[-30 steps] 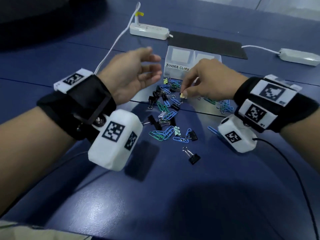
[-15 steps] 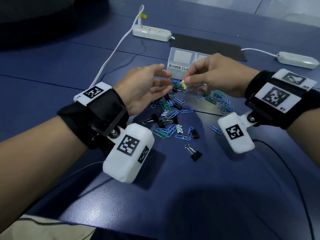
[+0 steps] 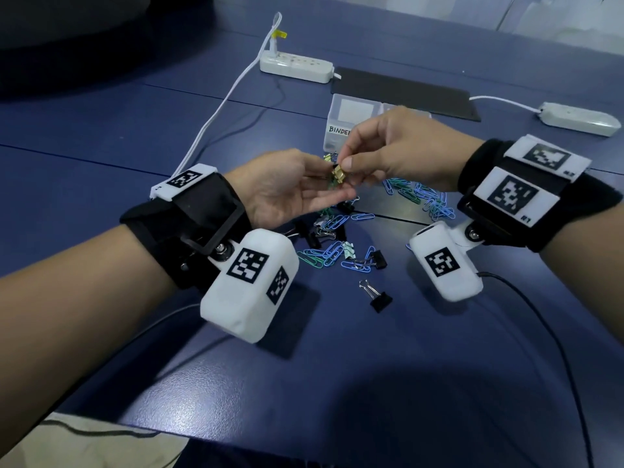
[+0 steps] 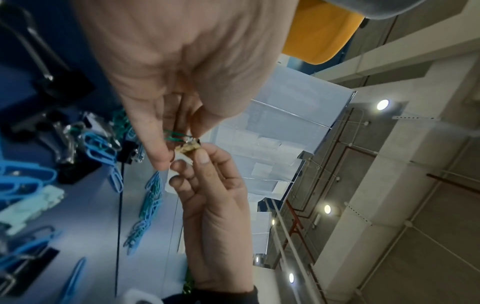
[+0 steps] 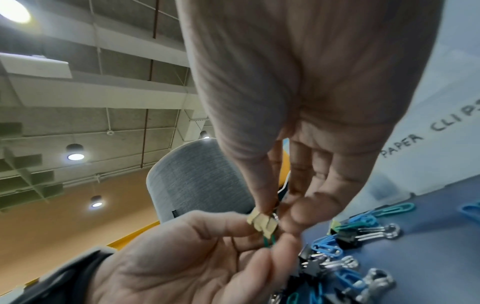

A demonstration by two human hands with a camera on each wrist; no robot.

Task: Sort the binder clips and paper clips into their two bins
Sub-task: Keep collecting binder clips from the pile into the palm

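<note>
1. Dark blue, the bench (image 3: 337,383) carried a scatter of blue and green paper clips (image 3: 332,253) and black binder clips (image 3: 380,298).
2. Two clear bins (image 3: 351,123) stood side by side behind the pile; one label began "BINDE", and the right wrist view showed "PAPER CLIPS" on the other.
3. Above the pile, the right hand (image 3: 401,157) pinched a small yellow binder clip (image 3: 338,173) between thumb and fingertips.
4. The left hand (image 3: 287,190) met it palm up, its fingertips pinching a green paper clip (image 5: 269,241) caught on that binder clip.
5. Two white power strips (image 3: 297,67) and a black mat (image 3: 405,92) lay behind the bins.
</note>
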